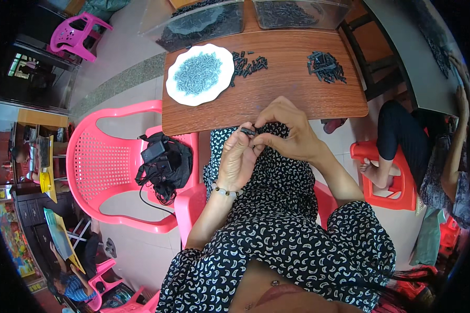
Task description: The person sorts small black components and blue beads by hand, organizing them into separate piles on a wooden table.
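Note:
Just off the table's near edge, above my lap, my left hand pinches a small black piece, which looks like a short plastic part. My right hand meets it there, thumb and forefinger closing at the piece's right end; whether a second tiny part sits between those fingertips is too small to tell. Beyond them on the brown table stands a white scalloped plate heaped with small silvery-grey parts. Loose black pieces lie right beside the plate. Another pile of black pieces rests farther right.
Two clear bins of black parts stand at the table's far side. On my left, a pink chair holds a black bag with cables. A co-worker's leg and a red stool are at right.

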`<state>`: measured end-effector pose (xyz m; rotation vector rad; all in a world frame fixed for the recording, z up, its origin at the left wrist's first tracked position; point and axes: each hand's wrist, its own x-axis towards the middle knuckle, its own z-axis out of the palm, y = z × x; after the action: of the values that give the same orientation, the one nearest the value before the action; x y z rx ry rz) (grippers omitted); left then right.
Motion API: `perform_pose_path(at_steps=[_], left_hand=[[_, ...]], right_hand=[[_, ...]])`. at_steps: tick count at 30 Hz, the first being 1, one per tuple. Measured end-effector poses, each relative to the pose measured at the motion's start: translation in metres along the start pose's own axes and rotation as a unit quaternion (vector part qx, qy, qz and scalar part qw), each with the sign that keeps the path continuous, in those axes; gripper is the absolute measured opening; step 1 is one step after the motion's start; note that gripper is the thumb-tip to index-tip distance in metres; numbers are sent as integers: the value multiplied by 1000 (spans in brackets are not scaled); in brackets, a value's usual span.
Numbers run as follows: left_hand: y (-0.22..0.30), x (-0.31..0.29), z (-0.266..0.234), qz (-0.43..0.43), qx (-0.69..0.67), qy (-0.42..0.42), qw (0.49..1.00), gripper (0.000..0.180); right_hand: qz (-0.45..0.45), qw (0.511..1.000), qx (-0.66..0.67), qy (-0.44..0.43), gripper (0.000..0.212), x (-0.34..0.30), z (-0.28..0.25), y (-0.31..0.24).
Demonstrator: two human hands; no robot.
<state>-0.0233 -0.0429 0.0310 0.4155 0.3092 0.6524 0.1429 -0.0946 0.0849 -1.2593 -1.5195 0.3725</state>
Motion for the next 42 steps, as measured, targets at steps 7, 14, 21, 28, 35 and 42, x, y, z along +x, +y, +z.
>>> perform_pose_path(at_steps=[7, 14, 21, 28, 35, 42], left_hand=[[-2, 6, 1, -4, 6, 4, 1000, 32], [-3, 11, -5, -25, 1, 48, 999, 30], [10, 28, -16, -14, 15, 78, 997, 29], [15, 36, -29, -41, 7, 102, 994, 28], [19, 37, -35, -71, -11, 124, 990, 22], [22, 37, -34, -81, -25, 138, 987, 20]], right_hand=[[-9, 1000, -15, -6, 19, -2, 3, 9], [-1, 1000, -25, 8, 16, -3, 10, 15], [-7, 987, -148, 63, 10, 33, -22, 24], [-62, 907, -347, 230, 24, 152, -95, 69], [37, 869, -441, 222, 23, 202, -113, 104], [-52, 928, -364, -61, 12, 162, -30, 118]])
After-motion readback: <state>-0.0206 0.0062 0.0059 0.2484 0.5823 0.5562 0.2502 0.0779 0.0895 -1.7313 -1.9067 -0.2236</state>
